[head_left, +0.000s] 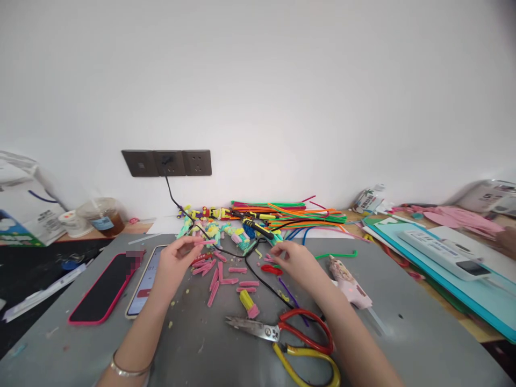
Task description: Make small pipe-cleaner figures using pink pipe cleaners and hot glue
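Note:
My left hand point(180, 259) pinches a short pink piece point(206, 242) between thumb and fingertips, above the grey mat. My right hand point(291, 259) is curled near the black cable, its thumb and index finger close together; what lies between them is too small to make out. Several pink fuzzy pieces point(237, 270) are scattered between and below the hands. A yellow-and-pink bundle point(249, 304) lies under them. Nearer to me rest scissors point(268, 331) with one red and one yellow handle. A red twisted piece point(271, 270) sits left of my right hand.
Two phones point(105, 290) lie left. Coloured pipe cleaners point(306, 215) and pastel scraps are piled at the back. A pink glue gun point(350, 285) is beside my right forearm. A cable runs from the wall socket point(171, 163). Another person's hand point(507, 239) shows at far right.

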Demonstrator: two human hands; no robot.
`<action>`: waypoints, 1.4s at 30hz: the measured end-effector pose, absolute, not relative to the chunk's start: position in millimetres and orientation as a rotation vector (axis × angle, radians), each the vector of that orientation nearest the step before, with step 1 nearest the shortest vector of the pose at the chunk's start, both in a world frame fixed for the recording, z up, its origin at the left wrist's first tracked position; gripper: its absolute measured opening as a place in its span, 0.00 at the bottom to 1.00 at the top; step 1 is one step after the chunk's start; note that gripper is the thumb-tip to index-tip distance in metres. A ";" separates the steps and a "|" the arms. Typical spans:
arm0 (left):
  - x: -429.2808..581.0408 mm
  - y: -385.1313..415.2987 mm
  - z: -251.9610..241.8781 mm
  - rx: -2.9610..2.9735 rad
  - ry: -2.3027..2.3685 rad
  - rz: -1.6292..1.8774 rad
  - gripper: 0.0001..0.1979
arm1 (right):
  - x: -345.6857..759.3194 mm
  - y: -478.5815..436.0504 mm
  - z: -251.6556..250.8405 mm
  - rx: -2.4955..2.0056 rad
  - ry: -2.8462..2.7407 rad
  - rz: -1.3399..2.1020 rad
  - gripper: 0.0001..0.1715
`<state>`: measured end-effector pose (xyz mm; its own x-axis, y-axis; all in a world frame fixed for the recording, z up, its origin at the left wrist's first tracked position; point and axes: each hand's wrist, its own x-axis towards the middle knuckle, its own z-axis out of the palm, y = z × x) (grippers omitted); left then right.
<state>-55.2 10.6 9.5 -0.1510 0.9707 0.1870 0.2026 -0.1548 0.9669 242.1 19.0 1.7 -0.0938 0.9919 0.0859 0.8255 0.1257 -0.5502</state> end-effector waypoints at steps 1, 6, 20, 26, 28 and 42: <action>-55.3 10.8 8.8 1.372 1.382 1.374 0.20 | 238.7 22.3 -1.1 -1.803 -2.010 0.485 0.08; -59.5 15.6 -1.4 1.256 1.341 1.404 0.23 | 228.2 33.9 -10.5 -1.904 -2.025 0.477 0.10; -37.1 4.4 4.2 1.357 1.092 1.082 0.20 | 212.7 26.3 5.9 -1.266 -1.830 1.065 0.15; -10.2 -7.5 -5.4 1.322 0.924 0.907 0.18 | 185.1 5.6 10.2 -1.023 -1.784 1.235 0.09; -6.8 -7.0 -9.4 1.275 0.932 0.918 0.19 | 180.5 1.7 9.7 -1.013 -1.823 1.235 0.07; -15.6 -5.7 -3.6 1.378 0.982 0.956 0.16 | 189.6 -3.6 2.7 -0.894 -1.480 1.464 0.17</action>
